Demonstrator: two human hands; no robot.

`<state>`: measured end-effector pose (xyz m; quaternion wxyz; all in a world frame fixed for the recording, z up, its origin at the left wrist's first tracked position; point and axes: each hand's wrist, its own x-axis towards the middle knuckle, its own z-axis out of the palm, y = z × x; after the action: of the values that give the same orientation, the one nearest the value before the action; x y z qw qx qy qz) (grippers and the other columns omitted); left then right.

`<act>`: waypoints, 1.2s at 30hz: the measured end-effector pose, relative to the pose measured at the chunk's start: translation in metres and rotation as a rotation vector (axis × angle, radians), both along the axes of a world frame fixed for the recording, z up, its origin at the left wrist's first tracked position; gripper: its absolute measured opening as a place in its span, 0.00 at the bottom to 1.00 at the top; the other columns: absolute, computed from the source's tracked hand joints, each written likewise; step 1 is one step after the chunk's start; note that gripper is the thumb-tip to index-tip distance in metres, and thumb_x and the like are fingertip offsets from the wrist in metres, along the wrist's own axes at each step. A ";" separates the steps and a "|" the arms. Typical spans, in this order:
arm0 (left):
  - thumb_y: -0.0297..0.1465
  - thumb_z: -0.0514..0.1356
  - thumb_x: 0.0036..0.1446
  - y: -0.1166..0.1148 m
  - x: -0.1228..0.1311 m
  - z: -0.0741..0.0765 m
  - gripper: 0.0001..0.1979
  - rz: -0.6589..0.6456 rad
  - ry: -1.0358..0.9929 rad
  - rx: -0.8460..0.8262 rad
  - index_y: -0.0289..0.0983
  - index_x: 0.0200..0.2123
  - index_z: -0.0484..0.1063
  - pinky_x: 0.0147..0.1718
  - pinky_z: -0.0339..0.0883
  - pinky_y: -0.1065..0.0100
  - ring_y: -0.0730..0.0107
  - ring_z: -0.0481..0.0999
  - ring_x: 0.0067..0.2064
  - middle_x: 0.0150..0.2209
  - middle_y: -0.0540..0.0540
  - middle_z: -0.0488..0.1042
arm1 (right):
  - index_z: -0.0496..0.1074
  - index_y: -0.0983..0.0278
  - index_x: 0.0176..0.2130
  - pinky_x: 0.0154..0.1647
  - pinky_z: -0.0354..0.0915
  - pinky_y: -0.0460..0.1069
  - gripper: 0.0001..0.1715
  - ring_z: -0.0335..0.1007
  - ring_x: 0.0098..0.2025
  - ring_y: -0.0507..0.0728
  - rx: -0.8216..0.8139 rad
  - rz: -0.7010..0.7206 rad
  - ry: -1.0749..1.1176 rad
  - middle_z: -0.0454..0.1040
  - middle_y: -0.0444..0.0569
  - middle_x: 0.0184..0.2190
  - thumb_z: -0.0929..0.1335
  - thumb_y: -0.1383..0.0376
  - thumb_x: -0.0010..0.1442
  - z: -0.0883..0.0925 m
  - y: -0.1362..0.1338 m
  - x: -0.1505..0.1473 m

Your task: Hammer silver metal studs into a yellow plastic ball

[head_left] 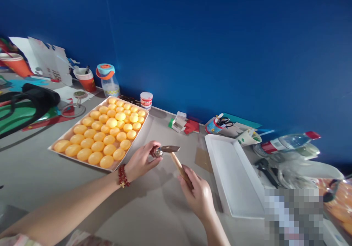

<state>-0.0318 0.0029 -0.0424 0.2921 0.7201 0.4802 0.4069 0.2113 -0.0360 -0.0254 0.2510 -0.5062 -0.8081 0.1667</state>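
Observation:
A small hammer [178,165] with a wooden handle and a metal head is in my right hand [199,194], whose fingers wrap round the handle. My left hand [143,160] pinches a small shiny, round, silver and dark red object [157,152], too small to name. The hammer's head touches or lies very close to that object. Both hands are above the grey table [154,209]. Left of my left hand lies a shallow box [112,169] holding several orange balls [109,139]. A white tray [236,176] lies right of my right hand.
At the back stand a lidded tub [146,100], a bottle [108,79], red cups [85,80] and a small open carton [179,123]. A cup with scissors [215,125] and a clear plastic bottle [288,142] are at the right. A blue wall [206,48] rises behind.

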 end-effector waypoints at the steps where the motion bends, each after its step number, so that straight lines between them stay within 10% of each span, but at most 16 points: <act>1: 0.34 0.58 0.59 0.000 0.000 0.000 0.15 0.006 0.010 0.002 0.40 0.49 0.63 0.38 0.69 0.68 0.69 0.72 0.36 0.36 0.49 0.71 | 0.68 0.63 0.50 0.27 0.66 0.45 0.15 0.74 0.25 0.54 0.004 0.008 -0.016 0.78 0.50 0.33 0.61 0.62 0.66 -0.001 0.000 0.000; 36: 0.33 0.58 0.59 0.002 0.001 -0.001 0.17 -0.031 -0.071 -0.002 0.40 0.51 0.65 0.36 0.71 0.69 0.69 0.74 0.37 0.44 0.44 0.71 | 0.67 0.64 0.48 0.24 0.62 0.45 0.14 0.69 0.23 0.53 -0.058 -0.044 0.013 0.75 0.48 0.29 0.61 0.60 0.66 0.001 0.002 0.004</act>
<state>-0.0312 0.0046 -0.0436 0.3158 0.7124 0.4586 0.4271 0.2149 -0.0339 -0.0240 0.2450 -0.5296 -0.7901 0.1876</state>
